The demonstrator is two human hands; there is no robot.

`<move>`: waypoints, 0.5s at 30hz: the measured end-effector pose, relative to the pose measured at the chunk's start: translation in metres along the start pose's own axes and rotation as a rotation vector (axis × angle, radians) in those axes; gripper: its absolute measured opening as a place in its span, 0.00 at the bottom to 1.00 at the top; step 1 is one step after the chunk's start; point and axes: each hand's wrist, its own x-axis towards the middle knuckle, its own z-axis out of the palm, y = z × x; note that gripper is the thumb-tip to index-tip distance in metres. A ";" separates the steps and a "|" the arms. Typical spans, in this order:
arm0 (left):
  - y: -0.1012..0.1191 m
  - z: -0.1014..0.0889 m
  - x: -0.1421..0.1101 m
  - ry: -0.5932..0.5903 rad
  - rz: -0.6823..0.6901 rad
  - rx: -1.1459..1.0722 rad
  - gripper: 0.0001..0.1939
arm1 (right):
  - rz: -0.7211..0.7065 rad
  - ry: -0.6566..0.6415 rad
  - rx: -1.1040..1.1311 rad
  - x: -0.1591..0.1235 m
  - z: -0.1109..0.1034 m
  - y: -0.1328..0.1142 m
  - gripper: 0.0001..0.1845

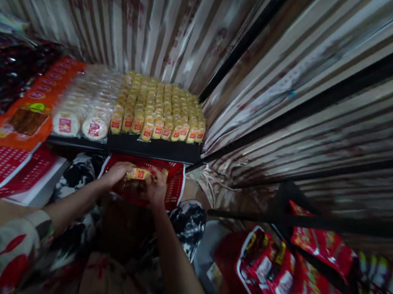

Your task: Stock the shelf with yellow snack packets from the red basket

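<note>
Person's left hand [119,174] and right hand [156,188] both pinch the yellow packet [139,173] near its ends, over the red basket [177,184]. Looks like a fingertip hold, so uneven tugging could make it slip and drop.

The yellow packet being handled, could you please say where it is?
In the head view, slightly left of centre, the yellow packet is between the left hand and right hand, over the red basket.

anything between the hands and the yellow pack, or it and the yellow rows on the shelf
Nothing visible separates the left hand or right hand from the pack; both touch it. Between it and the rows lie the far rim of the basket and the shelf edge.
</note>
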 end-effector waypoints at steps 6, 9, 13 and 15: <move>0.034 -0.009 -0.017 -0.176 -0.061 -0.117 0.15 | 0.151 -0.166 0.426 -0.004 -0.018 -0.009 0.21; 0.045 -0.005 -0.025 -0.155 -0.068 -0.164 0.17 | 0.224 -0.181 0.566 -0.008 -0.019 -0.011 0.19; 0.051 0.003 -0.036 -0.109 0.000 -0.195 0.20 | 0.295 -0.099 0.622 -0.013 -0.014 -0.013 0.16; 0.052 0.006 -0.038 -0.057 0.041 -0.189 0.19 | 0.295 -0.066 0.647 -0.014 -0.010 -0.015 0.16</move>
